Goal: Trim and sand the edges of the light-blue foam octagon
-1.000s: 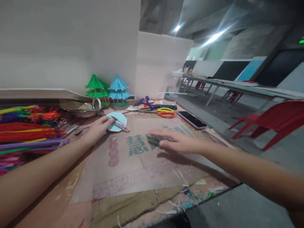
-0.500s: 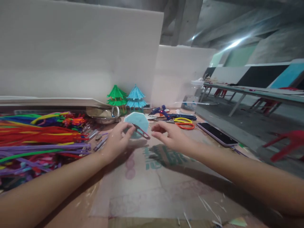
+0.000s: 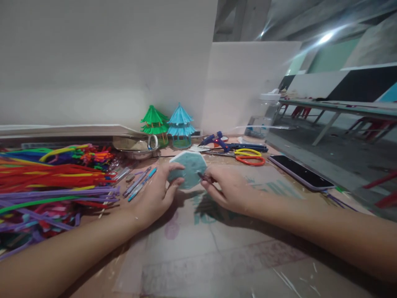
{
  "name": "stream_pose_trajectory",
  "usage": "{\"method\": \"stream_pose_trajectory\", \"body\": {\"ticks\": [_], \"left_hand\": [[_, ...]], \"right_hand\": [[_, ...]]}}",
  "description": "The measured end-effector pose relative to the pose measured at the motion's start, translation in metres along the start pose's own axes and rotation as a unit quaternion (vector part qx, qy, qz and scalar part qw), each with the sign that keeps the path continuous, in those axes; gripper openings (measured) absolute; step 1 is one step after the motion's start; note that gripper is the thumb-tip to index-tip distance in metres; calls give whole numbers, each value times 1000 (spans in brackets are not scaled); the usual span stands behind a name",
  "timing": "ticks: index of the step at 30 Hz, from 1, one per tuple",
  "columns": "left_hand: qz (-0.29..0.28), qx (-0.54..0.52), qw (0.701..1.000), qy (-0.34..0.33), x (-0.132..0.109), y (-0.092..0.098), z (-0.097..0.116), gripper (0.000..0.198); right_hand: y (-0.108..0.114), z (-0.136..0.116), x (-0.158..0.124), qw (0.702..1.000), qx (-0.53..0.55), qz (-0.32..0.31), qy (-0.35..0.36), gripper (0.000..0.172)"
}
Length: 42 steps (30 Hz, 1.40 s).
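A pale blue octagonal piece stands tilted up over the middle of the work sheet. My left hand grips its left edge, forefinger and thumb on the near face. At the right edge, my right hand is closed in a pinch on a slim dark-tipped tool. The tip lies against or just in front of the octagon; most of the tool is hidden by the fingers, so its kind is unclear.
Coloured pipe cleaners are heaped at left, pens beside them. Behind stand green and blue pagoda models, a metal bowl and a glue gun. Scissors and a phone lie right.
The slim tool has passed from my left hand to my right. My left hand now holds the octagon, which was behind the hands. The view has shifted slightly.
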<state>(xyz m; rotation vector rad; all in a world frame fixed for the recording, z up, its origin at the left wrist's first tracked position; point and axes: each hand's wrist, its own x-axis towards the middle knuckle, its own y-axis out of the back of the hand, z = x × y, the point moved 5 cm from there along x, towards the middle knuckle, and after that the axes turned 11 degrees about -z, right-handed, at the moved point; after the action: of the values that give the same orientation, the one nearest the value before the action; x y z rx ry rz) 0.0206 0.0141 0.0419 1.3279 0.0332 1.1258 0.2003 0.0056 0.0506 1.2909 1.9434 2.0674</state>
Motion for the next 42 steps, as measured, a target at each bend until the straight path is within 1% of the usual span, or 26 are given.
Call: {"method": "stream_pose_trajectory", "body": {"ticks": [2, 4, 5, 6, 7, 10, 12, 14, 15, 17, 19, 21, 22, 24, 26, 27, 31, 35, 42], "left_hand": [[4, -11, 1000, 18, 1, -3, -5, 36], [-22, -30, 999, 36, 2, -8, -9, 52], [-33, -39, 998, 45, 3, -10, -10, 56], [-38, -45, 997, 51, 4, -11, -11, 56], [-39, -48, 996, 57, 4, -12, -11, 51], [-48, -57, 993, 94, 4, -12, -14, 28], [-61, -68, 989, 115, 3, -13, -15, 21], [-69, -74, 987, 121, 3, -14, -15, 19], [-70, -72, 988, 120, 2, -13, -14, 19], [-74, -61, 989, 114, 2, -13, -10, 19], [-92, -44, 991, 92, 3, -14, -6, 18], [-110, -31, 992, 59, 5, -14, -1, 16], [-110, -25, 993, 45, 5, -14, 1, 16], [-88, -9, 996, 31, 6, -11, 2, 17], [-65, 9, 997, 26, 6, -8, 2, 20], [-63, 17, 998, 25, 6, -7, 1, 22], [-61, 22, 997, 36, 5, -8, -2, 23], [-47, -3, 997, 60, 2, -9, -7, 23], [-78, 5, 995, 64, -1, -11, -7, 24]], "right_hand": [[4, 8, -9, 999, 32, 23, -28, 17], [6, 19, -16, 992, 99, 50, -59, 12], [5, 25, -18, 985, 140, 65, -71, 7], [4, 31, -19, 977, 178, 80, -84, 5], [2, 37, -19, 968, 209, 94, -100, 5], [-3, 49, -17, 943, 271, 123, -151, 13], [-6, 49, -15, 933, 299, 113, -164, 20], [-9, 45, -13, 935, 306, 87, -161, 24], [-10, 43, -12, 939, 298, 72, -158, 25], [-11, 38, -12, 952, 264, 48, -149, 19], [-11, 34, -12, 968, 213, 34, -129, 15], [-8, 30, -12, 981, 164, 37, -96, 20], [-7, 29, -13, 985, 146, 44, -79, 23], [-3, 28, -14, 990, 117, 65, -52, 33], [2, 29, -14, 992, 91, 82, -39, 40], [5, 29, -15, 993, 78, 87, -35, 41], [17, 26, -14, 995, -5, 95, -17, 36], [26, 18, -12, 990, -72, 113, 33, 29], [27, 16, -11, 984, -133, 113, 43, 30]]}}
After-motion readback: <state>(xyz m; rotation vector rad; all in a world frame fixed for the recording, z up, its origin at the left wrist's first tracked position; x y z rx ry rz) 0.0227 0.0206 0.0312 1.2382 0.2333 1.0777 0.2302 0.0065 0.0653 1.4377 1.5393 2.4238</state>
